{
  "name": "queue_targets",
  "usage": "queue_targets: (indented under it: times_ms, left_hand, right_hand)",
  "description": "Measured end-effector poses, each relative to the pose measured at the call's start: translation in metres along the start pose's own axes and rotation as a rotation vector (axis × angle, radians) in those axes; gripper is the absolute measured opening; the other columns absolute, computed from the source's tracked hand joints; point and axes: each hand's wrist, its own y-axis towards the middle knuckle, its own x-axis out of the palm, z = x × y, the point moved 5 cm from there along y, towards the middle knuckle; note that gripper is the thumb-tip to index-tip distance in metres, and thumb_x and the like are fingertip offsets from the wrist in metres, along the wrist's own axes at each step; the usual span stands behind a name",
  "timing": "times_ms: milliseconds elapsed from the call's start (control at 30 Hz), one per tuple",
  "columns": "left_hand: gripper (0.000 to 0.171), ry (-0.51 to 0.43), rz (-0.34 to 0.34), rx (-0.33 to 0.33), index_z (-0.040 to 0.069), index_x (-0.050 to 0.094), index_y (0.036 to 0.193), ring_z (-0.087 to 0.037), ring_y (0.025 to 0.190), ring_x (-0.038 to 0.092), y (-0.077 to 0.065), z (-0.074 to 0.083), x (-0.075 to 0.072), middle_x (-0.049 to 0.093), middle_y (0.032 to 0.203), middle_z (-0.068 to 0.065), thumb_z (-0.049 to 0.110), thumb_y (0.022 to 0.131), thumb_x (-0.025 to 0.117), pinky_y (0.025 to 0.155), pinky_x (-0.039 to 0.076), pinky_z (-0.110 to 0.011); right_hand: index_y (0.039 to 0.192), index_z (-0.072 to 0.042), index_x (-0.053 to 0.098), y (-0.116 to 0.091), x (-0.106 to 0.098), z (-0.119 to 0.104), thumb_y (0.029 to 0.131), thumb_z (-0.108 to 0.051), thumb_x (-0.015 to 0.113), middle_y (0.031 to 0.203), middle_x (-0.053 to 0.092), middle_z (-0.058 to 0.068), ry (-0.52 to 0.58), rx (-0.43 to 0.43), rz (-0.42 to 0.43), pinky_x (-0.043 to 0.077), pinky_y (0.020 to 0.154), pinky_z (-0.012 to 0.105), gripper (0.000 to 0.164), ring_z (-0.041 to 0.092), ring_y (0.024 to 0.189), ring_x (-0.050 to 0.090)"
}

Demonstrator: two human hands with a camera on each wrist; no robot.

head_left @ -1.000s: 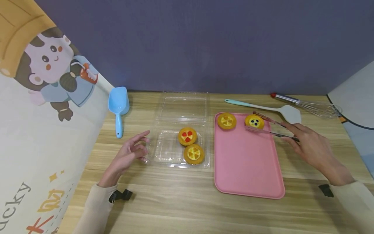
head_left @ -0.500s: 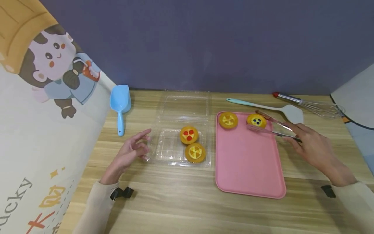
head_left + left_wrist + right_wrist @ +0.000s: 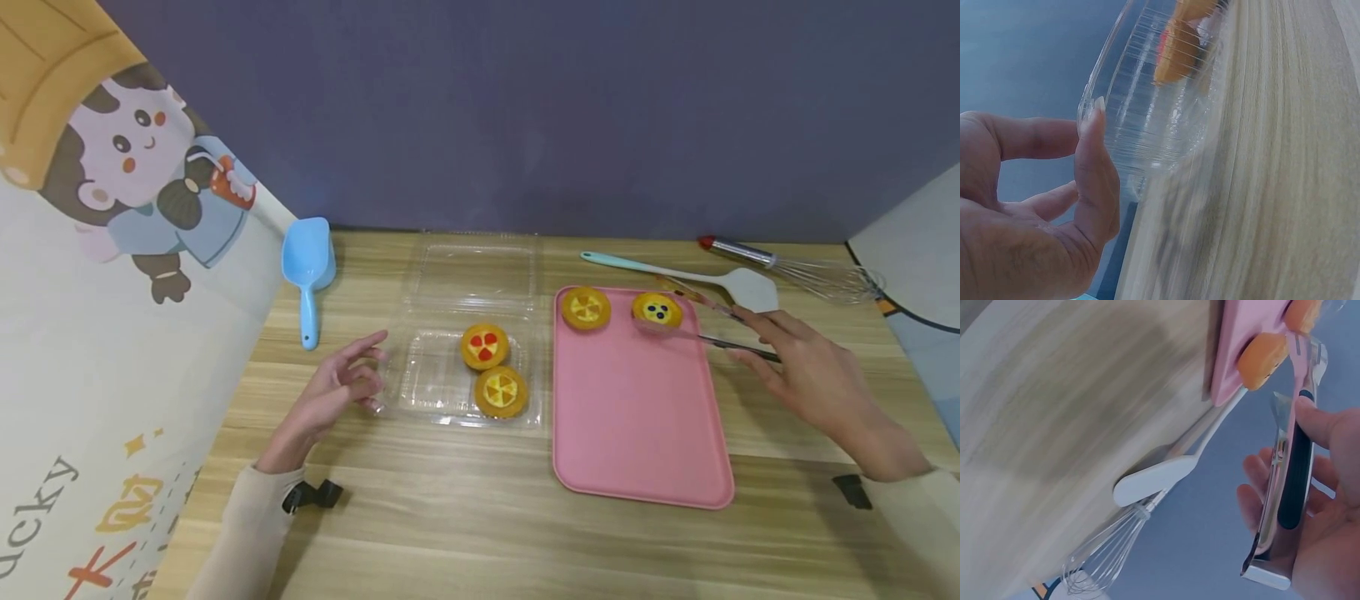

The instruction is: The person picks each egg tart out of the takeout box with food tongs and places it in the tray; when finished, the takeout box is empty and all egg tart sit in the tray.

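Observation:
My right hand [image 3: 813,379] holds metal food tongs [image 3: 738,342], thumb on one dark grip in the right wrist view. The spread tips of the tongs lie on either side of a blueberry-topped tart [image 3: 657,311], which sits at the far right corner of a pink tray [image 3: 637,417]. To its left on the tray is a tart with yellow-orange wedges [image 3: 586,309]. My left hand [image 3: 330,396], fingers loosely bent, touches the left rim of an opened clear plastic container [image 3: 438,375]. Inside that stand a red-topped tart [image 3: 484,347] and another wedge-topped tart [image 3: 501,392].
Behind the tray lie a spatula [image 3: 750,289] with a pale green handle and a wire whisk [image 3: 817,277]. A blue scoop [image 3: 308,258] is at the far left. The container's lid [image 3: 476,271] lies folded back toward the dark wall [image 3: 525,125].
The tongs have spread wider, their far arm moving away from the blueberry tart, and my right hand has shifted slightly right. The left hand stays at the container's rim.

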Motion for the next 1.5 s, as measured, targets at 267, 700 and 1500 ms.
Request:
queue_targets:
  times_ms: [267, 700, 1500]
  left_hand:
    - [0.080, -0.014, -0.003, 0.015, 0.001, 0.027, 0.163, -0.010, 0.085, 0.063, -0.001, 0.000, 0.000, 0.047, 0.134, -0.015, -0.013, 0.090, 0.055, 0.067, 0.063, -0.024]
    - [0.079, -0.001, -0.005, 0.024, 0.002, 0.027, 0.163, -0.010, 0.084, 0.064, -0.001, -0.003, 0.000, 0.047, 0.134, -0.014, -0.012, 0.091, 0.055, 0.067, 0.063, -0.025]
    - [0.078, -0.019, 0.012, 0.025, 0.004, 0.029, 0.163, -0.011, 0.086, 0.063, 0.000, -0.006, 0.000, 0.047, 0.135, -0.015, -0.012, 0.091, 0.055, 0.067, 0.063, -0.024]
  right_hand:
    - [0.155, -0.018, 0.050, 0.008, -0.007, -0.020, 0.094, -0.022, 0.077, 0.122, 0.065, 0.019, 0.018, -0.033, 0.007, 0.047, 0.041, 0.044, 0.067, 0.034, 0.074, 0.068]
    - [0.153, -0.013, 0.052, 0.034, -0.007, -0.070, 0.083, -0.011, 0.085, 0.129, 0.065, 0.013, 0.006, -0.179, 0.007, 0.047, 0.045, 0.035, 0.078, 0.020, 0.072, 0.061]
    - [0.139, -0.010, 0.066, 0.091, 0.023, -0.171, 0.092, -0.025, 0.079, 0.113, 0.071, 0.010, 0.018, -0.471, -0.046, 0.051, 0.049, 0.036, 0.051, 0.023, 0.079, 0.067]
